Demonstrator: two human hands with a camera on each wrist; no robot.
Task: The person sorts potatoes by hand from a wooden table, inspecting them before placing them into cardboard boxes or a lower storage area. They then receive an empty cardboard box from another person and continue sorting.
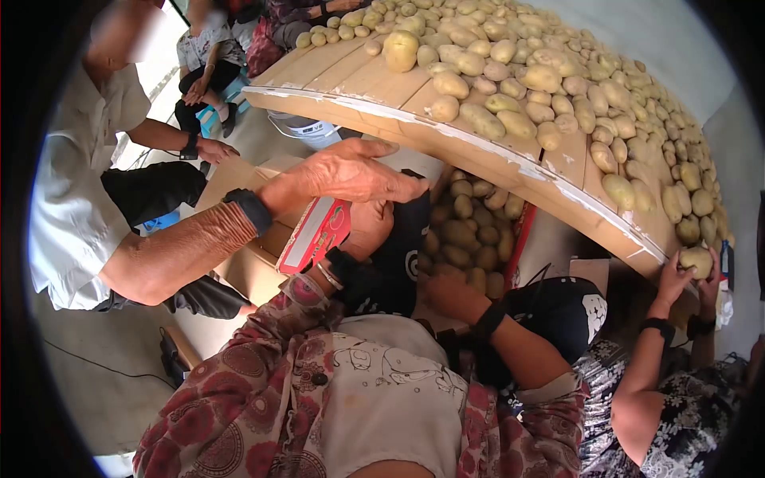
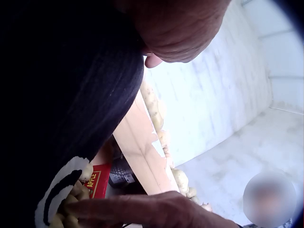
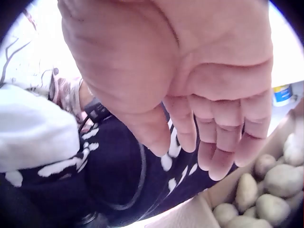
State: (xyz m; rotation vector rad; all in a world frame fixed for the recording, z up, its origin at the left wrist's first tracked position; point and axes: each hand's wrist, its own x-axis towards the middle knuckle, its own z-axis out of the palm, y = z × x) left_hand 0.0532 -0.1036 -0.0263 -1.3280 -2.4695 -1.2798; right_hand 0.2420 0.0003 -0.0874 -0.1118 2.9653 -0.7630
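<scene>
In the head view my left hand (image 1: 370,227) is by the knee of the dark trousers (image 1: 405,255), partly covered by another person's outstretched hand (image 1: 355,174). The left wrist view shows the heel of this hand (image 2: 180,28) and one fingertip against the dark cloth; its other fingers are hidden. My right hand (image 1: 450,293), blurred in the head view, is low beside a box of potatoes (image 1: 470,231). In the right wrist view its palm (image 3: 180,71) faces the camera, fingers relaxed and nothing in them.
Many potatoes (image 1: 542,76) lie on a board table (image 1: 351,72) ahead. An open carton (image 1: 239,191) with a red flap (image 1: 323,231) stands at left, near a bucket (image 1: 307,131). At right, another person holds a potato (image 1: 696,261). More people are at left.
</scene>
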